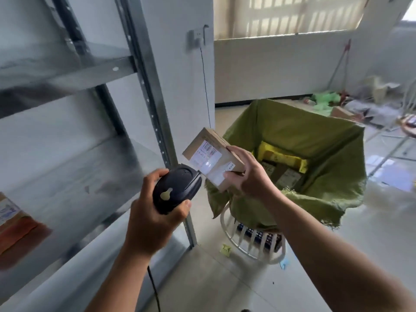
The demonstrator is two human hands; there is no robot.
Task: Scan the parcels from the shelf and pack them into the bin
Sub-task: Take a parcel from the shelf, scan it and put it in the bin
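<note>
A single wide-angle camera rides on the person's head, tipped forward and down. It sits close over the left hand [155, 212] and right hand [249, 174] at mid-frame. The shelf [67, 176] fills the left half, the bin [315, 131] sits right of centre, and a window [292, 14] lies far off at the upper right.

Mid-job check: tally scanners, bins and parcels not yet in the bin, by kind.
scanner: 1, gripped by the left hand
bin: 1, green-lined
parcels outside the bin: 2, the held parcel in the right hand and the shelf parcel, blurred at the frame edge
Total: 4
</note>
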